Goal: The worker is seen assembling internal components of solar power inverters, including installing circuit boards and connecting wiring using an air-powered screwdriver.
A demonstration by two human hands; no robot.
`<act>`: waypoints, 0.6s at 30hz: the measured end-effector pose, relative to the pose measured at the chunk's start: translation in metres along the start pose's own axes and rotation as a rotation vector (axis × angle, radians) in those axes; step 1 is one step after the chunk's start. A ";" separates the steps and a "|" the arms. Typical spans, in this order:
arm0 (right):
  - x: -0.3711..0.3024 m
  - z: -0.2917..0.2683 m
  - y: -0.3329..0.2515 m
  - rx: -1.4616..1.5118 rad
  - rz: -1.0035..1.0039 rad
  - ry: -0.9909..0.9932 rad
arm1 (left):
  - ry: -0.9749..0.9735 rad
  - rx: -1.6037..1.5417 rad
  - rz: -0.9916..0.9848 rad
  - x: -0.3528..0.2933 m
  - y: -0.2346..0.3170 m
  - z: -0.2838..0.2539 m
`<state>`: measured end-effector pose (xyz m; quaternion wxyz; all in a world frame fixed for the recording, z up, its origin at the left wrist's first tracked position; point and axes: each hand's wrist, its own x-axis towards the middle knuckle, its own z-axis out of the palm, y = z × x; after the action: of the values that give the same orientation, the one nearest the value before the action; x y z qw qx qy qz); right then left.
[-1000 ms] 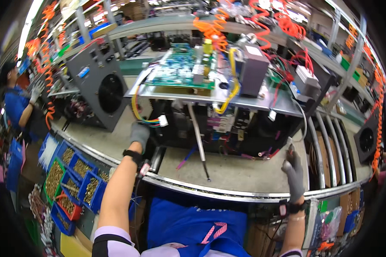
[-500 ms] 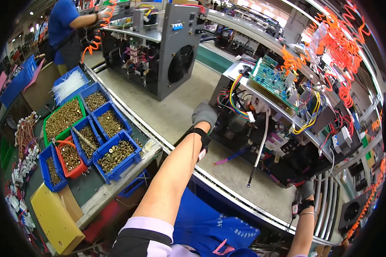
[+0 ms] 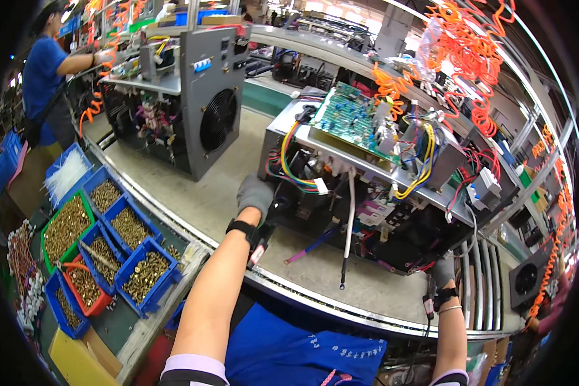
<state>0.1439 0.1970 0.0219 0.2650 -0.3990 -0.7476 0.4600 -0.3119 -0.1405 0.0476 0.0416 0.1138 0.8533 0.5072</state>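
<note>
An open electrical machine (image 3: 293, 138) stands on the conveyor in front of me, a green circuit board (image 3: 354, 119) on its upper shelf. My left hand (image 3: 256, 195), in a grey glove, is closed against its lower left edge; the fingertips are partly hidden. At the lower right corner my right hand (image 3: 441, 270), also gloved, holds the base, its fingers partly out of sight. A white cable (image 3: 350, 225) hangs down the near side between my hands, its dark end tipped with a lug. Coloured wires with a white connector (image 3: 321, 186) hang at the left.
A second machine with a fan (image 3: 219, 120) stands farther left on the conveyor (image 3: 180, 193). Blue, green and red bins (image 3: 149, 309) of screws fill the bench at left. Orange coiled hoses (image 3: 476, 71) hang above right. Metal rollers (image 3: 489, 289) lie at right. A co-worker (image 3: 45, 83) stands far left.
My view has swung to the right, so the bins and second machine sit farther left. Both hands remain at the same corners of the machine.
</note>
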 end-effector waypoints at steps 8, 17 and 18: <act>-0.003 -0.004 0.013 -0.131 -0.265 0.008 | -0.035 -0.038 -0.009 -0.005 -0.003 -0.003; 0.002 -0.041 0.013 -0.848 -0.451 -0.290 | -0.009 0.004 0.052 -0.016 -0.004 -0.003; 0.002 -0.044 0.015 -0.831 -0.472 -0.275 | -0.011 0.008 0.051 -0.016 -0.006 -0.002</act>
<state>0.1812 0.2232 0.0279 0.0792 -0.2266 -0.9657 0.0989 -0.2979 -0.1489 0.0427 0.0328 0.1383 0.8519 0.5041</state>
